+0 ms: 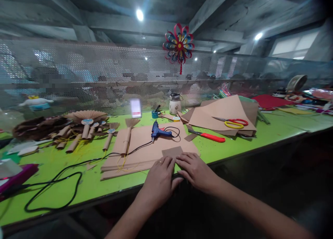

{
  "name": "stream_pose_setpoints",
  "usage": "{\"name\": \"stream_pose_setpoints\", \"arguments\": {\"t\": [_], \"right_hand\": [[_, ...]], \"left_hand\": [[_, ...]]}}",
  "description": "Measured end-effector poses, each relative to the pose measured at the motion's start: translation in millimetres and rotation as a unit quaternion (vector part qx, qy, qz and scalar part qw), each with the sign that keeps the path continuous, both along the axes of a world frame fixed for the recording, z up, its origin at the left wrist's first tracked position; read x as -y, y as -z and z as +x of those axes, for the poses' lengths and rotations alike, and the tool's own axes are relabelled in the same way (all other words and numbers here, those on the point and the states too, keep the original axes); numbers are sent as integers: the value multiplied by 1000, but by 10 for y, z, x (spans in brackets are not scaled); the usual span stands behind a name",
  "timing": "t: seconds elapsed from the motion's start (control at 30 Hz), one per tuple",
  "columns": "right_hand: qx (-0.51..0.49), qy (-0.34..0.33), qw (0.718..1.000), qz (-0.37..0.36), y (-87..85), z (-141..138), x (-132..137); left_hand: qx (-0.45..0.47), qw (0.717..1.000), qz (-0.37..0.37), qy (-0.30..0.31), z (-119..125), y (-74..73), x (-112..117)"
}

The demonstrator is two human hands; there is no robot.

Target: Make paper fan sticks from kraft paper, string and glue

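A small piece of brown kraft paper (172,151) lies at the front edge of a stack of larger kraft sheets (145,156). My left hand (160,178) grips its near edge, fingers on top and thumb lower down. On the right side of the same edge, my right hand (199,171) presses with its fingers close together, its thumb tucked below. Both hands hide the near part of the paper. Just beyond, a blue glue gun (158,131) rests on the stack beside a rolled paper handle with a fanned top (127,136).
A red-handled knife (210,137) lies right of the stack. Scissors (234,123) rest on big kraft sheets (218,112). Several paper fans (87,121) crowd the left. A black cord (78,176) loops over the green table (96,183). A bottle (175,104) stands behind.
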State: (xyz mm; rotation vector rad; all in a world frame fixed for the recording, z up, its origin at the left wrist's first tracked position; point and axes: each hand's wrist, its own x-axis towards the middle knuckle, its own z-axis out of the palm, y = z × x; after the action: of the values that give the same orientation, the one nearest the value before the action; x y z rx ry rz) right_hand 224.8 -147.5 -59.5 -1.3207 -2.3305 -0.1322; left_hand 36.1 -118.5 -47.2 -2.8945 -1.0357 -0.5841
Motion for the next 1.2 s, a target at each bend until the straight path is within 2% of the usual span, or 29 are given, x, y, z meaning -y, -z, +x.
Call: {"name": "stream_pose_setpoints", "arguments": {"t": [0.17, 0.53, 0.73, 0.93, 1.2], "right_hand": [[10, 7, 1000, 14, 50, -6, 2], [69, -19, 997, 30, -36, 7, -28], [69, -25, 997, 35, 15, 143, -19], [63, -3, 997, 39, 62, 317, 1], [30, 10, 998, 51, 167, 309, 1]], "left_hand": [[3, 1000, 8, 2, 2, 11, -3], [-15, 997, 72, 15, -31, 88, -37], [-12, 995, 96, 39, -104, 156, -77], [-12, 997, 67, 47, -146, 133, -116], [-7, 998, 29, 55, -374, 51, -192]]}}
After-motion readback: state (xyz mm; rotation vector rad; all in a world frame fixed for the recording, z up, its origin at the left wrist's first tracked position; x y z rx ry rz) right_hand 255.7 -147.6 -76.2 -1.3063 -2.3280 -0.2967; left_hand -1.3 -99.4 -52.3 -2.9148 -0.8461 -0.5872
